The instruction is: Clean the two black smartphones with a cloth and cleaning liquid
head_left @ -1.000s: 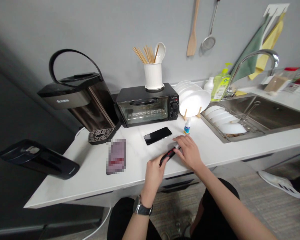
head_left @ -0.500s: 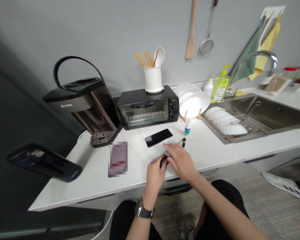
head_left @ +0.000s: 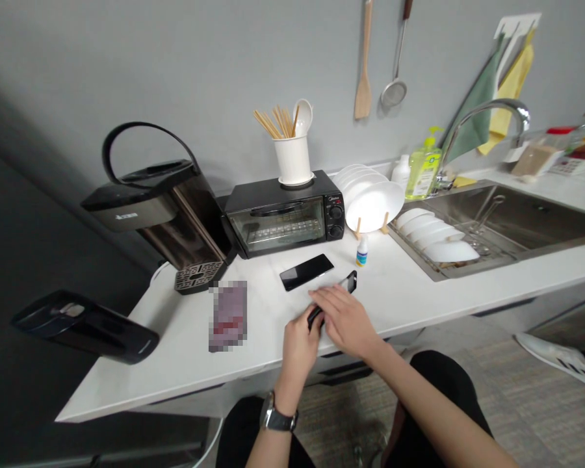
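My left hand (head_left: 298, 339) grips the near end of a slim black device (head_left: 350, 281) that looks like a phone. The device lies slantwise on the white counter (head_left: 185, 351). My right hand (head_left: 347, 320) lies over its middle with fingers stretched flat toward the left, hiding most of it. Only the device's far tip and a bit by my left thumb show. A second black phone (head_left: 306, 272) lies flat just behind my hands. A small dropper bottle (head_left: 362, 251) stands to its right.
A black toaster oven (head_left: 283, 218) carries a white utensil holder (head_left: 292, 158). A black appliance with its lid up (head_left: 160, 205) stands at the left. White plates (head_left: 373, 201) sit in a rack beside the sink (head_left: 517, 224). A blurred-out item (head_left: 228, 315) lies on the counter.
My right hand slid left along the device from its far end to its middle, uncovering the far tip. The left hand kept its grip. The view shifted slightly.
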The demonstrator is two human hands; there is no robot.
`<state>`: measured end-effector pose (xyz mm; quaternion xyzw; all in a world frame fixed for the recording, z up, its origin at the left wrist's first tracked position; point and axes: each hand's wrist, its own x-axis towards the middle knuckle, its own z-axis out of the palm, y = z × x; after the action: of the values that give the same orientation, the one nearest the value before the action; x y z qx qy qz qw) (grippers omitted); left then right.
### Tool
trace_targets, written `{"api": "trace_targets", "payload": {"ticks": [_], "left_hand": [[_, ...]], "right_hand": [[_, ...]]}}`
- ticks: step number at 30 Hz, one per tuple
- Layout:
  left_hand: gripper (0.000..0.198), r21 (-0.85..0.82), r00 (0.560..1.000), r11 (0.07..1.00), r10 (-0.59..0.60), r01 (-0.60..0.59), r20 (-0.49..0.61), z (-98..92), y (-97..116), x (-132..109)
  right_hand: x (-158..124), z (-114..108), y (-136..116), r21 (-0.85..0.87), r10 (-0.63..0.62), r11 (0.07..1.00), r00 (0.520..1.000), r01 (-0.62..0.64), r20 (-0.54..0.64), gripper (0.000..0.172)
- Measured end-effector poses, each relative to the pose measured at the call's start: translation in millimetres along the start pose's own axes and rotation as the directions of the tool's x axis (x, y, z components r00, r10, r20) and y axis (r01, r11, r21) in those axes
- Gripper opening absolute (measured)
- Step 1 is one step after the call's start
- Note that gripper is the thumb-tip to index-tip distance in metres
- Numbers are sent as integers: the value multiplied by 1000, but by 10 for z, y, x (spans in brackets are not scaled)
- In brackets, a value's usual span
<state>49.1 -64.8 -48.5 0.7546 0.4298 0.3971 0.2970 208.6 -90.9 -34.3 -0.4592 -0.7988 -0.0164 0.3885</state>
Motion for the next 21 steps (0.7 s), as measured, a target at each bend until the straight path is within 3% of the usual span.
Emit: {"api": "trace_targets", "payload": {"ticks": [2,5,9,12,15,17,21], "left_hand": [[17,-38,999,999,-12,11,-31,10,33,10],[14,-109,984,994,-43,24,-171,-7,79,71],[23,-185,928,983,-64,-5,-367,-131,176,232],[25,-209,903,977,-56,-37,-425,-242,281,339],[21,-212,890,973,-18,-89,-456,-297,364,396],[17,-191,905,974,29,-121,-425,-289,408,417],[12,-115,937,968,181,-224,-300,-198,517,477]], "right_hand": [[-6,-123,284,-25,83,996,995,-84,-55,51],[-38,-289,550,0,112,994,991,-112,-66,49],[-137,-339,604,76,119,990,993,-118,-17,52],[-209,-310,615,144,149,979,989,-147,-7,44],[-227,-318,635,207,240,953,968,-221,-73,29],[-195,-355,617,237,347,924,920,-301,-182,36],[-42,-480,428,291,509,859,755,-420,-413,50]]}}
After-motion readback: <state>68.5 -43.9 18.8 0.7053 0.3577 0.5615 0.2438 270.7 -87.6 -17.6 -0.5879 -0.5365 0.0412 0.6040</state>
